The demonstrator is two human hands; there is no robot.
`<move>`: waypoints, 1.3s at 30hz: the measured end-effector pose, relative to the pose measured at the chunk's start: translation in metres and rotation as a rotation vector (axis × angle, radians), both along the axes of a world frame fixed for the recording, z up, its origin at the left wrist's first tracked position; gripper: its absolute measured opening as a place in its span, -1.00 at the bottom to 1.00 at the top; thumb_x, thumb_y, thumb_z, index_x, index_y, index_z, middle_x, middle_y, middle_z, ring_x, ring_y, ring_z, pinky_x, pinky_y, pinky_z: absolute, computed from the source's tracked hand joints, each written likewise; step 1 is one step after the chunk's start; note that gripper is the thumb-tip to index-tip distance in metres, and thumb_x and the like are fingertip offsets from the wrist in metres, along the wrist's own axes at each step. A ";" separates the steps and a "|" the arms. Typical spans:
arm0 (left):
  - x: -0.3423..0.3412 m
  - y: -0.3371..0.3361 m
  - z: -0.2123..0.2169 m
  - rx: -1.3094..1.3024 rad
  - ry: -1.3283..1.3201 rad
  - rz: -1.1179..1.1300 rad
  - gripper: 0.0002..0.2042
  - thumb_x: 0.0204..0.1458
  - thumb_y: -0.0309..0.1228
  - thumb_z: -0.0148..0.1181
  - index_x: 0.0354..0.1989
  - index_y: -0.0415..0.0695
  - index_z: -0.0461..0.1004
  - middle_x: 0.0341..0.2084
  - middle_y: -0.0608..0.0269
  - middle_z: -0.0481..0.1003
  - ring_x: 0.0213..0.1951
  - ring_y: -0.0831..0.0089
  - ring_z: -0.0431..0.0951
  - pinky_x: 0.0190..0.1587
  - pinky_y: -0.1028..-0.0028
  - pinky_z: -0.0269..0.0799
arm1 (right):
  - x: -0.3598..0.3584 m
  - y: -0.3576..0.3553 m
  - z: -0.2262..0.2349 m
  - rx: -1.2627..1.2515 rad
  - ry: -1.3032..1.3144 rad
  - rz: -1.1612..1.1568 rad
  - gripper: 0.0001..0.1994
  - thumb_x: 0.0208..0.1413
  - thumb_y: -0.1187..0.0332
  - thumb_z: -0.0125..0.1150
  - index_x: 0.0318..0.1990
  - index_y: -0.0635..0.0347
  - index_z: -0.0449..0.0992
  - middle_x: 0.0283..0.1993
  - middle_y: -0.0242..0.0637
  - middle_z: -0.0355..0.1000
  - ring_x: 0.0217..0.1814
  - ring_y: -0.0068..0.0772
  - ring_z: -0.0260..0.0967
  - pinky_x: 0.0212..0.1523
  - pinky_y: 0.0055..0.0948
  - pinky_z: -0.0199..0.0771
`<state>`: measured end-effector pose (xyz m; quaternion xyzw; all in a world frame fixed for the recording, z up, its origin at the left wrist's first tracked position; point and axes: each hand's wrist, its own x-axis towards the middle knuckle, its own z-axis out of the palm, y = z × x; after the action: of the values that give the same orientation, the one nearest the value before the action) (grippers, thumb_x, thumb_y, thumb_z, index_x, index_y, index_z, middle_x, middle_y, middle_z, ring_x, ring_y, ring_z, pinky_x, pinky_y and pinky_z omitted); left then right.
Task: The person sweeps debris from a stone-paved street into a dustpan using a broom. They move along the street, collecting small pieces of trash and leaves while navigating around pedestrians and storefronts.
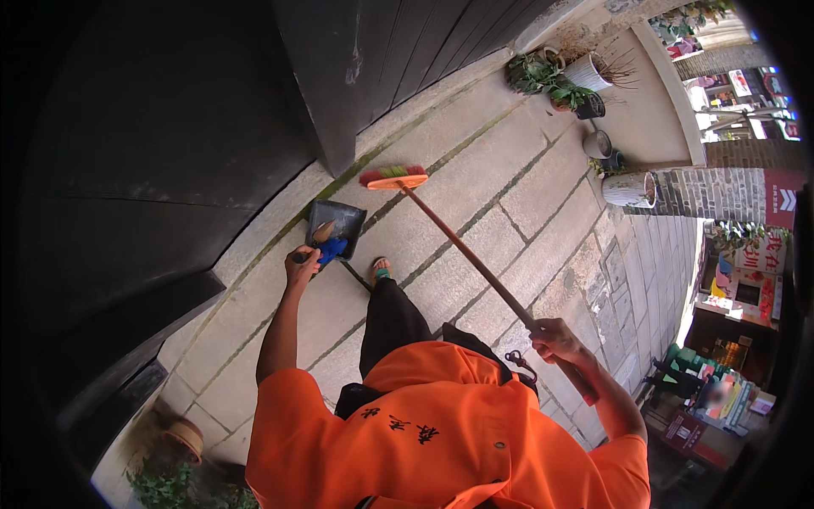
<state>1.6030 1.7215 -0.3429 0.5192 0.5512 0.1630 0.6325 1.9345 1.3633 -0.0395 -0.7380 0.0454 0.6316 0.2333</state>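
My right hand (555,340) is wrapped round the upper part of a long brown broom (468,253). Its orange head (393,181), with red and green bristles, lies on the paving ahead, close to the dark wall. At the left, my left hand (301,265) is closed round the dark handle of a dustpan. The black pan (346,222) rests near the foot of that wall, a little left of the broom head. A brown piece like a dry leaf (323,231) shows in it. Beside my left fingers is a crumpled blue piece (333,249), its kind unclear.
A dark panelled wall (195,127) rises on the left. My sandalled foot (381,270) stands just right of the dustpan. Potted plants (543,72) and a white planter (629,190) line the far right. A clay pot (183,441) sits at lower left, and a stall (712,394) at right.
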 end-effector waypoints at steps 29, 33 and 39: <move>-0.201 -0.032 -0.004 -0.031 0.010 -0.081 -0.77 -0.07 -0.34 0.19 -0.33 -0.24 0.39 -0.48 0.17 0.47 -0.59 0.46 0.49 -0.54 0.52 0.46 | -0.219 -0.079 -0.076 0.227 -0.302 -0.008 -0.82 -0.05 0.37 0.02 -0.55 0.32 0.36 -0.70 -0.35 0.24 -0.77 -0.57 0.16 -0.80 -0.55 0.14; -0.255 -0.036 0.005 -0.045 -0.045 -0.067 -0.79 -0.07 -0.37 0.18 -0.36 -0.27 0.40 -0.51 0.17 0.45 -0.59 0.45 0.49 -0.54 0.52 0.45 | -0.200 -0.029 -0.108 0.292 -0.386 -0.065 -0.82 -0.06 0.39 0.04 -0.59 0.30 0.33 -0.71 -0.37 0.20 -0.80 -0.60 0.12 -0.83 -0.55 0.10; -0.320 -0.037 0.003 -0.033 -0.021 -0.001 -0.83 -0.02 -0.38 0.12 -0.49 -0.24 0.41 -0.57 0.18 0.47 -0.60 0.50 0.46 -0.53 0.53 0.41 | -0.243 0.039 -0.157 0.372 -0.373 0.171 -0.80 -0.06 0.37 0.00 -0.62 0.28 0.30 -0.75 -0.35 0.22 -0.81 -0.53 0.17 -0.82 -0.51 0.19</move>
<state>1.2829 1.6846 -0.3402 0.5073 0.5468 0.1588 0.6469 1.6917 1.4027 -0.1964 -0.7873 -0.1776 0.4996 0.3147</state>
